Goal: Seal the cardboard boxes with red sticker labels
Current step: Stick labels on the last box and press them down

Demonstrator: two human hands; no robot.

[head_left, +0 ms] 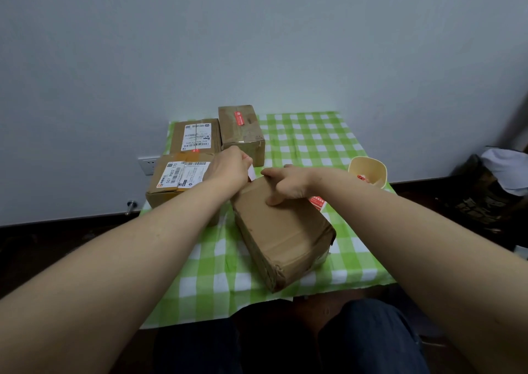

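A long brown cardboard box (283, 236) lies slantwise on the green checked tablecloth (314, 142). My right hand (288, 183) rests on the box's far end with its fingers spread and bent down against the top. My left hand (231, 168) hovers at the box's far left corner and pinches a small white strip of sticker backing (251, 173). A red sticker label (317, 203) peeks out on the cloth just right of the box, below my right wrist. At the back stands a smaller box (243, 133) with a red sticker label (239, 118) on its top.
Two more cardboard boxes with white shipping labels sit on the left, one at the back (195, 136) and one nearer (178, 179). A cream cup (368, 172) with red stickers inside stands at the right. A dark bag (491, 185) lies on the floor at far right.
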